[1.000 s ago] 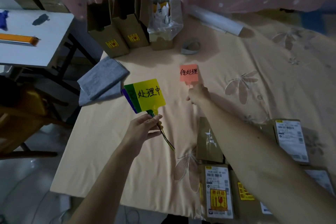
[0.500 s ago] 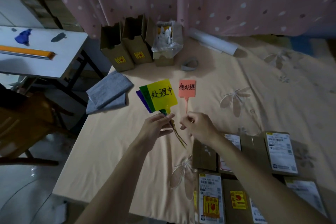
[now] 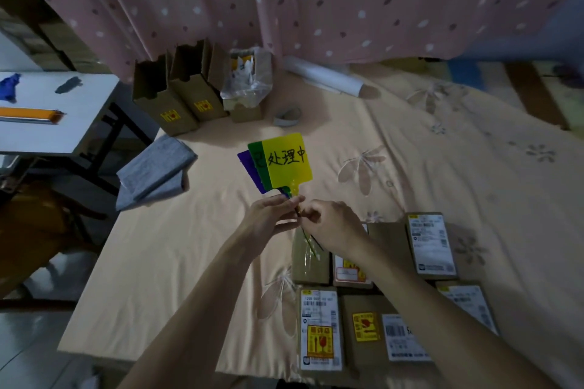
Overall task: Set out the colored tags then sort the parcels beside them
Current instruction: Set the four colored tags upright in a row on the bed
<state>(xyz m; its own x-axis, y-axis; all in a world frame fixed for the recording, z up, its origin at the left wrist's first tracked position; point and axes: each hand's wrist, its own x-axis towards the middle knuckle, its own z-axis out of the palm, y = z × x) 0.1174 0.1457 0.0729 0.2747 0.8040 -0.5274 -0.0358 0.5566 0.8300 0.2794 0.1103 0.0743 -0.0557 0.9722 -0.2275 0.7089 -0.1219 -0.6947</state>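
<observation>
Head view has both our hands meeting above the middle of the table point(image 3: 189, 262), which is covered by a peach cloth with pale flowers. Our left hand point(image 3: 268, 219) grips a fan of tags point(image 3: 278, 177) by their stems, held upright off the cloth. The yellow tag point(image 3: 289, 161), with black handwritten characters, is in front. The green tag point(image 3: 256, 151) shows at its left edge and the purple tag point(image 3: 244, 158) further left. Our right hand point(image 3: 336, 227) has its fingers curled, the tips pinching the same stems just beside the left thumb. The thin stem ends point(image 3: 311, 246) trail below the hands, over one of the parcels point(image 3: 431, 245), which lie flat in a cluster at the near right, partly under our right forearm. Along the far edge stand two open cardboard boxes point(image 3: 177, 98), a plastic-wrapped box point(image 3: 248, 85), a tape roll point(image 3: 286, 117) and a white roll point(image 3: 325, 79). A folded grey cloth point(image 3: 155, 174) lies at the left edge
</observation>
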